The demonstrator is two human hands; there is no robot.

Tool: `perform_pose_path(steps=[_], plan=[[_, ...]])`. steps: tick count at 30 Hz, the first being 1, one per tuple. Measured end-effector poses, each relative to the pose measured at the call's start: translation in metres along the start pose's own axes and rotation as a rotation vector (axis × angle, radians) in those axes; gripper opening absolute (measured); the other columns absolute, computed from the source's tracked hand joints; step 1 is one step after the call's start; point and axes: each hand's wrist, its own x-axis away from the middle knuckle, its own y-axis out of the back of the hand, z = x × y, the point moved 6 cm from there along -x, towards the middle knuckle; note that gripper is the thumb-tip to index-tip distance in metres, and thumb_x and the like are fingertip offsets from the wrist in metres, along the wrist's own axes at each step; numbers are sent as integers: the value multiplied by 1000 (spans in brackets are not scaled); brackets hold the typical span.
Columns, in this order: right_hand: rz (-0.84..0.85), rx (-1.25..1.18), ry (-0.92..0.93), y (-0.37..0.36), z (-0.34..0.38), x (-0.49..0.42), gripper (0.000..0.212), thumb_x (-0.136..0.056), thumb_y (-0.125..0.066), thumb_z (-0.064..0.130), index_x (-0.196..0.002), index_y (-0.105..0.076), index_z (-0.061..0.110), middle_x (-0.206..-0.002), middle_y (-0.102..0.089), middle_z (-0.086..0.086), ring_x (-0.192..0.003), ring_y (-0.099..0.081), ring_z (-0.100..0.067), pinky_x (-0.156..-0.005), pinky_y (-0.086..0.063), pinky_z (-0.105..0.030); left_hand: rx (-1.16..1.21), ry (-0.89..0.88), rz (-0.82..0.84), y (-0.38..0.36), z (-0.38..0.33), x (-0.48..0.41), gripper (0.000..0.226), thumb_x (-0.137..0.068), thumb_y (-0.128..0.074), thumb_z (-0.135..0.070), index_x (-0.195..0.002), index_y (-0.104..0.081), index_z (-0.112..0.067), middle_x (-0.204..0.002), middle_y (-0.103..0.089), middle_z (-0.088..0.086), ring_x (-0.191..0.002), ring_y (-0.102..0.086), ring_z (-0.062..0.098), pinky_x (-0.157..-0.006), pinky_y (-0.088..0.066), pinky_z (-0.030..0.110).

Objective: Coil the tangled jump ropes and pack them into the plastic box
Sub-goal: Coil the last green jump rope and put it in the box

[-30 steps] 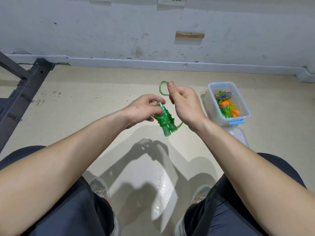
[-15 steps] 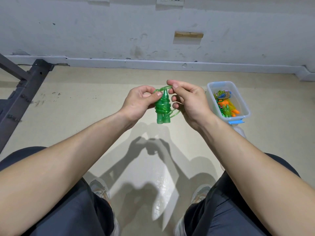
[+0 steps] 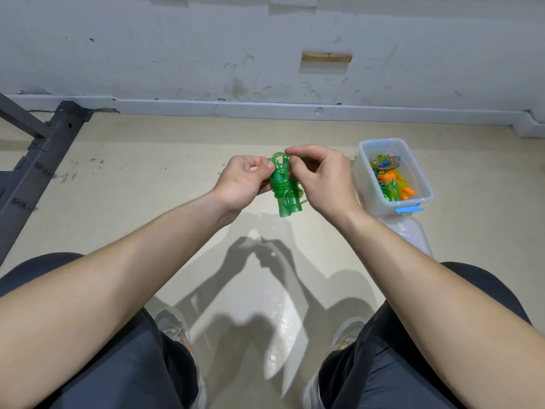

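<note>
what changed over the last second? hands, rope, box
The right hand brought its raised loop of cord down to the top of the green jump rope, where its fingers now pinch it at the handles. The left hand turned the bundle from tilted to upright, still gripping it. The plastic box and the packed ropes in it stayed put.
</note>
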Motion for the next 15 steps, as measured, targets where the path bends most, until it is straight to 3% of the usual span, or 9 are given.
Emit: perform_pose_path(steps=[5, 9, 15], plan=[[-15, 42, 55, -5, 6, 2, 5, -86, -77, 15, -91, -78, 15, -76, -70, 18, -73, -68, 1, -70, -49, -10, 43, 61, 35, 0, 2, 1, 22, -106, -48, -10, -96, -67, -5, -74, -71, -3, -73, -68, 5, -73, -52, 14], [-13, 19, 43, -3, 4, 2, 5, -90, -72, 12, -86, -74, 16, -70, -73, 4, -66, -71, -4, -70, -59, -27, 45, 88, 35, 2, 3, 0, 22, -106, -46, -9, -102, -66, -3, -92, -70, 9, -76, -68, 4, -71, -52, 12], [-10, 7, 29, -4, 3, 3, 4, -90, -72, 16, -87, -75, 15, -69, -73, 2, -66, -73, -7, -73, -61, -37, 57, 103, 15, 2, 4, -1, 22, -106, -46, -8, -110, -66, 2, -95, -69, 12, -80, -69, 8, -74, -53, 14]])
